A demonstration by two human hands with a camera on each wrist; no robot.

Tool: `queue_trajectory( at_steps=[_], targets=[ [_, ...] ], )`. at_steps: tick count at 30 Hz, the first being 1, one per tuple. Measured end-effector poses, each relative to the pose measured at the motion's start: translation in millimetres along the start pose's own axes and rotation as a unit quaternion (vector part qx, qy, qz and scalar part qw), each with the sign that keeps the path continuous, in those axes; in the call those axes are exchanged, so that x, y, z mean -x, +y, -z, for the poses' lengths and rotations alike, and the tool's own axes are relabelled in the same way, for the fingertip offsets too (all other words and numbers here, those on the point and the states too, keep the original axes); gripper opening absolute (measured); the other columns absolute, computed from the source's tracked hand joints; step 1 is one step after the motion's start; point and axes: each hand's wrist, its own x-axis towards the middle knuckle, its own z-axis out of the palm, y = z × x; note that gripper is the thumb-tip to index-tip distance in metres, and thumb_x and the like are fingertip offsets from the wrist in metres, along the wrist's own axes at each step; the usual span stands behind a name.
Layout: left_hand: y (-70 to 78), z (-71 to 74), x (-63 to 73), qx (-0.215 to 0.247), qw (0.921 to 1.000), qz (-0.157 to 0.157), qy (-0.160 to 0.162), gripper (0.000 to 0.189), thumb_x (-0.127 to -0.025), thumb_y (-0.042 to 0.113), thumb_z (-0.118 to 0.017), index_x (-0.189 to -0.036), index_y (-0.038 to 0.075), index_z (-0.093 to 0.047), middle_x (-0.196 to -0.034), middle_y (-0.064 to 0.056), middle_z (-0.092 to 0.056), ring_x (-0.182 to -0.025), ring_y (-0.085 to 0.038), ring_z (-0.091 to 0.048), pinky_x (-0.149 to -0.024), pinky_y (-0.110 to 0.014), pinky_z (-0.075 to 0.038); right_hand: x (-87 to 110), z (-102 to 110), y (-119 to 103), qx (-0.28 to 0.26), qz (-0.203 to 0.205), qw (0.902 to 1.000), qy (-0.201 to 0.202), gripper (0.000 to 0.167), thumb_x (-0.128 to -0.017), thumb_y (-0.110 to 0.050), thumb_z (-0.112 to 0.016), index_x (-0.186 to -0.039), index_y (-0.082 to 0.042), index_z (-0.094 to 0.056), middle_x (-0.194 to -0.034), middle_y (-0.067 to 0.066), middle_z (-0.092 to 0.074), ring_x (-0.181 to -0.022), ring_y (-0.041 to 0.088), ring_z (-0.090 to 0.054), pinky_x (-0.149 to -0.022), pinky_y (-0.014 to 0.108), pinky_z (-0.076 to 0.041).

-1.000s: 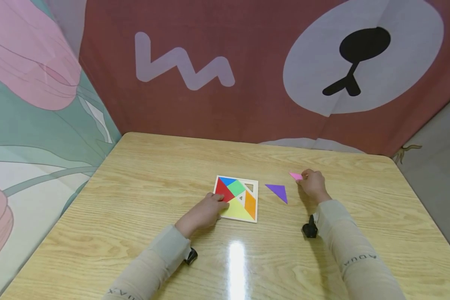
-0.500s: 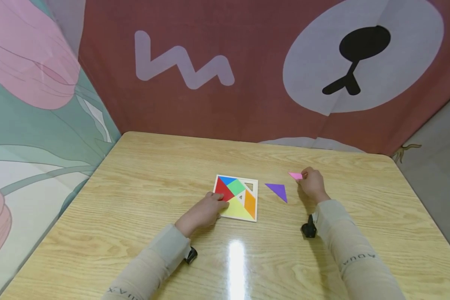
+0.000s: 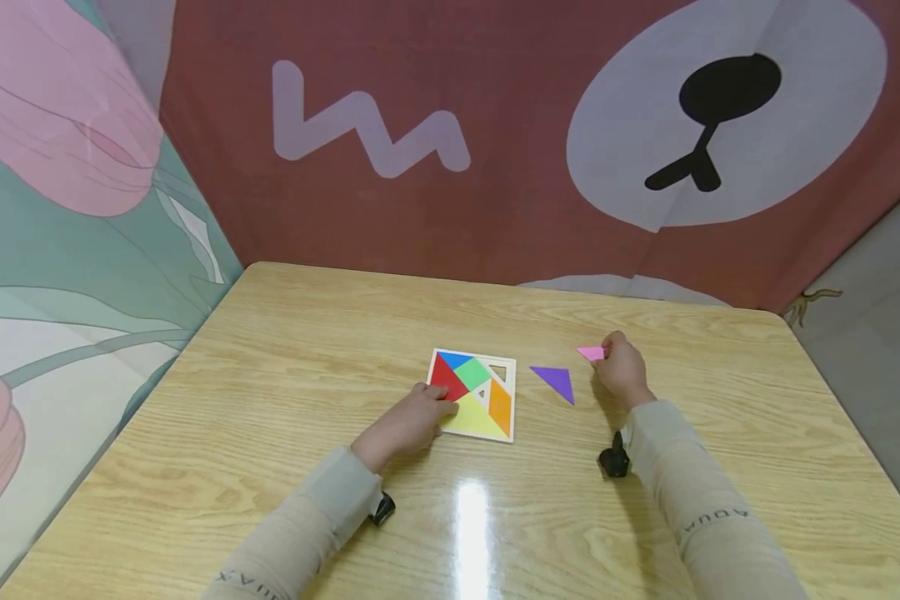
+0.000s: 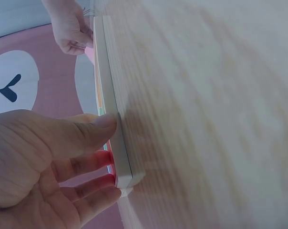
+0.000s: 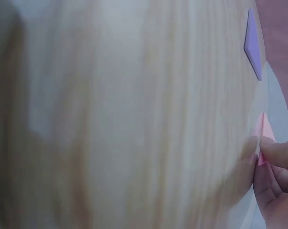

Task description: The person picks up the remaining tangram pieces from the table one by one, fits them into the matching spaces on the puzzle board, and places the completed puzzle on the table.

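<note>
A square tangram board [image 3: 511,371] with a white frame lies mid-table. Red, blue, green, yellow and orange pieces fill much of it, and two triangular recesses show bare, each with a small cut-out. My left hand [image 3: 408,419] grips the board's near left corner; in the left wrist view the thumb presses its side edge [image 4: 110,86]. To the right, my right hand [image 3: 624,369] pinches a pink triangle piece [image 3: 591,353] between thumb and fingers, low over the table. A larger purple triangle piece [image 3: 557,382] lies flat between board and right hand.
The wood-grain table [image 3: 330,333] runs back to a brown curtain [image 3: 495,217] with a printed bear face. A floral curtain [image 3: 105,275] hangs along the left side. Light reflects off the tabletop near the front.
My right hand has shifted very slightly left with the pink triangle piece, which has turned a little. My left hand and the board stay put.
</note>
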Motion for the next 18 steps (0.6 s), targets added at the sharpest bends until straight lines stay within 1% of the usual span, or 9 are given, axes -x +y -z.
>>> queue_trajectory(
  at_steps=[3,7,10,13,18],
  targets=[
    [0.5,-0.1,-0.1,-0.001,1.0,0.002,-0.001,0.028,-0.077,0.004,-0.06,-0.104,0.009,-0.059,-0.116,-0.012,-0.047,-0.095,-0.026,-0.043,-0.083,-0.033,-0.038,1.7,0.6,-1.3,-0.012,0.001,0.9999,0.007,0.027,-0.077,-0.001,-0.056,-0.097,0.008,-0.04,-0.085,0.022,-0.049,-0.076,0.034,-0.048,-0.065,0.042,-0.039],
    [0.4,-1.0,-0.2,-0.005,1.0,-0.001,0.004,0.026,-0.076,0.004,-0.061,-0.102,0.009,-0.059,-0.114,-0.013,-0.048,-0.094,-0.026,-0.044,-0.082,-0.033,-0.038,3.1,-0.7,-1.8,-0.037,-0.008,0.9991,0.017,0.027,-0.077,0.001,-0.056,-0.099,0.007,-0.04,-0.088,0.024,-0.05,-0.08,0.036,-0.049,-0.067,0.042,-0.039],
    [0.6,-1.4,-0.4,-0.006,0.9999,-0.007,0.01,0.023,-0.075,0.003,-0.061,-0.097,0.009,-0.058,-0.11,-0.012,-0.049,-0.091,-0.026,-0.044,-0.08,-0.033,-0.039,3.5,-1.7,-0.5,-0.059,-0.014,0.9979,0.021,0.027,-0.078,0.003,-0.055,-0.101,0.007,-0.042,-0.089,0.024,-0.05,-0.082,0.035,-0.049,-0.067,0.041,-0.04],
    [1.6,-1.0,-0.3,-0.008,0.9999,-0.008,0.01,0.021,-0.075,0.002,-0.06,-0.094,0.01,-0.058,-0.109,-0.012,-0.049,-0.089,-0.025,-0.044,-0.079,-0.033,-0.039,4.2,-2.0,1.1,-0.078,-0.016,0.9966,0.021,0.027,-0.078,0.004,-0.052,-0.103,0.006,-0.044,-0.091,0.024,-0.051,-0.083,0.034,-0.048,-0.066,0.038,-0.04],
    [3.0,0.4,-0.3,-0.007,1.0,0.001,0.002,0.023,-0.076,0.003,-0.06,-0.098,0.01,-0.058,-0.11,-0.012,-0.049,-0.091,-0.025,-0.044,-0.081,-0.033,-0.039,5.8,-1.0,1.3,-0.099,-0.013,0.9945,0.031,0.027,-0.077,0.007,-0.049,-0.104,0.004,-0.047,-0.093,0.024,-0.051,-0.084,0.033,-0.048,-0.065,0.036,-0.04]
  ],
)
